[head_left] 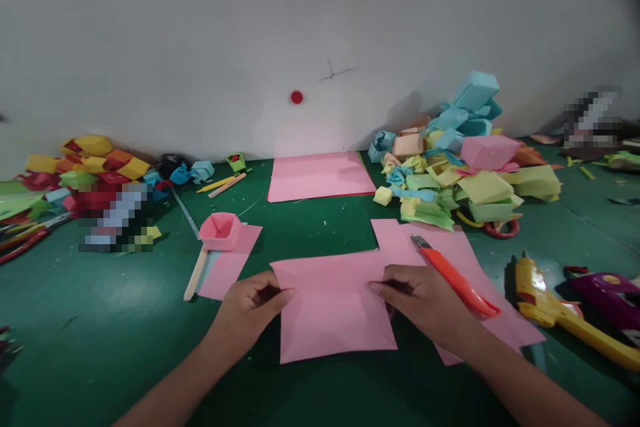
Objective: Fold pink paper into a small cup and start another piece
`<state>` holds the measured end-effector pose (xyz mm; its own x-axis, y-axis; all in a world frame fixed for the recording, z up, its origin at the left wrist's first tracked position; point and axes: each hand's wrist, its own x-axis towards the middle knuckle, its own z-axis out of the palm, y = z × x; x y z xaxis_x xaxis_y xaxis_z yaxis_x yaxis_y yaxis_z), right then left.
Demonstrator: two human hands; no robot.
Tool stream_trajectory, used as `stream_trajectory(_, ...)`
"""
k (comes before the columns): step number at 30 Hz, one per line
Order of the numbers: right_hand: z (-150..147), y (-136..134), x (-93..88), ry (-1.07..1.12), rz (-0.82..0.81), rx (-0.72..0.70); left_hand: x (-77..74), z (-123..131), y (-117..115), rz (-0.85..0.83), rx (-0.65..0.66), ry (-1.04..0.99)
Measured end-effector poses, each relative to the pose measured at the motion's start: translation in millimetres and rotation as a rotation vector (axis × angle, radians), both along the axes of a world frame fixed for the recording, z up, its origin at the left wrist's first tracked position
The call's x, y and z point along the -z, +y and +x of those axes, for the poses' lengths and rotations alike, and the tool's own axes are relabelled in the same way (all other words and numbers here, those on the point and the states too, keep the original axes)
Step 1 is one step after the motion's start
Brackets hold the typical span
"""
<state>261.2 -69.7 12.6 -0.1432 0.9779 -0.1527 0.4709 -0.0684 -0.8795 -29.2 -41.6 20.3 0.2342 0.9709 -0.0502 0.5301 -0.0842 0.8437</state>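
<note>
A pink paper sheet [335, 310] is held up between both hands, low in the middle of the head view. My left hand [250, 307] pinches its left edge between thumb and fingers. At the sheet's right edge, my right hand [417, 293] grips it the same way. Just beyond the right hand, an orange cutter [463, 283] lies on cut pink paper [483, 267]. Past the left hand, a small pink paper box [220, 231] rests by a wooden stick [196, 273] and a pink piece [231, 267].
Pink sheets [320, 177] lie by the white partition [225, 60]. Folded paper pieces are heaped at the left [95, 163] and right [475, 173]. A yellow glue gun [545, 300] and a purple tool [607, 300] lie on the green table [125, 333] at the right.
</note>
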Motion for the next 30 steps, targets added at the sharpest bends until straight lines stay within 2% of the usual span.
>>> stream_trajectory(8,4.5,4.1,6.9,-0.059,0.016,-0.014,7.4,0.2,-1.5,0.122,0.033,0.165)
stream_trajectory(13,4.3,4.3,7.2,-0.065,-0.010,-0.039,13.3,-4.3,1.6,0.186,-0.030,0.086)
stream_trajectory(18,3.2,5.9,7.2,-0.213,0.043,-0.062,19.2,-6.1,3.1,0.266,-0.051,0.015)
stream_trajectory(21,1.7,5.9,7.5,-0.242,0.075,-0.088,17.5,-6.0,1.4,0.255,-0.005,0.055)
stream_trajectory(26,-0.7,3.5,4.2,-0.279,0.115,-0.100,12.0,-6.1,0.8,0.265,0.132,0.313)
stream_trajectory(30,-1.0,2.4,1.3,-0.184,0.125,-0.065,12.3,-6.0,1.5,0.279,0.166,0.371)
